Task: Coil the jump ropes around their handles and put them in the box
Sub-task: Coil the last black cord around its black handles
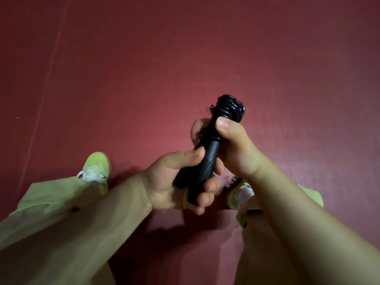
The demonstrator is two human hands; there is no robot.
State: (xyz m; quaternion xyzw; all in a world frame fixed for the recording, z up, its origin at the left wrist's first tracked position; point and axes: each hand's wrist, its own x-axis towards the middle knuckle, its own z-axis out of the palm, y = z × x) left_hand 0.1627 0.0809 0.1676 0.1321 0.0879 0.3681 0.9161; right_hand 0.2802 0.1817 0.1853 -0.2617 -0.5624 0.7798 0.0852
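On the left, a yellow-green shoe (96,169) with white laces stands on the dark red floor (185,58), below it a pale trouser leg (51,202). To its right, the left hand (176,182), in a tan sleeve (82,233), grips the near ends of two black handles (203,167), fingers curled round them from below and the thumb laid across the top. The handles lie side by side, smooth and matte, tilted up and away from the person, held in the air above the floor. Their far ends are wrapped in tight, glossy turns of black rope (229,106), bunched into a knob at the top. The right hand (232,145) clasps the coiled part just below that knob, thumb pressed on the turns and fingers curled round the far side. Near the right forearm a second shoe (236,194) shows in part.
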